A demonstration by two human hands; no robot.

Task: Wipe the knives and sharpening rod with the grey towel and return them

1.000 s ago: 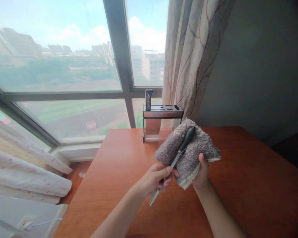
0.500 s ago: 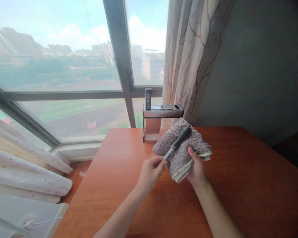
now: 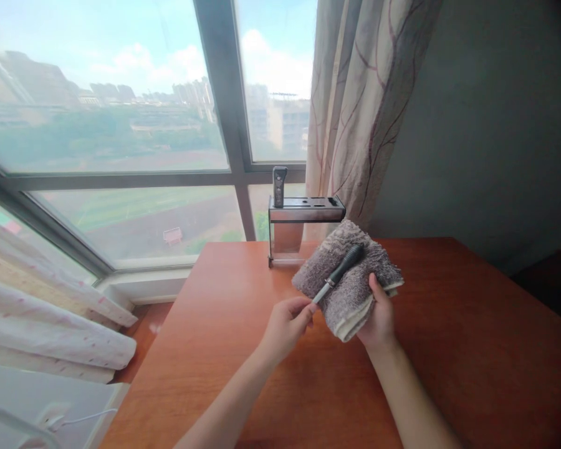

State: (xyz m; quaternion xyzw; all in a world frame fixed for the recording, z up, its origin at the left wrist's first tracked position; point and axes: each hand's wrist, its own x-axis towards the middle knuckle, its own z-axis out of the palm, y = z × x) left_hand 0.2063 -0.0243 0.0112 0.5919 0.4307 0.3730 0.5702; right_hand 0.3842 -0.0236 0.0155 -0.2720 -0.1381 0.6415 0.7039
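My left hand [image 3: 290, 324] pinches the narrow metal rod of a sharpening steel [image 3: 343, 267], whose black handle points up and to the right. The handle lies against a folded grey fluffy towel [image 3: 330, 255] with a pale edge. From below and the right, my right hand [image 3: 378, 315] grips the towel, thumb on top and the other fingers mostly hidden beneath it. Fingers of my left hand cover the far end of the rod. Behind the towel stands a knife block [image 3: 308, 214] with clear sides, and one dark knife handle [image 3: 279, 187] sticks up from its left slot.
The reddish-brown wooden table [image 3: 243, 374] extends under both arms. Large windows [image 3: 121, 125] lie beyond its far left edge. A patterned curtain [image 3: 355, 93] hangs behind the block, and a pale curtain [image 3: 51, 330] is at lower left. The dark wall [image 3: 490, 137] is on the right.
The towel and my right hand have shifted slightly to the right. The steel has moved a little right and down with them, still pinched by my left hand.
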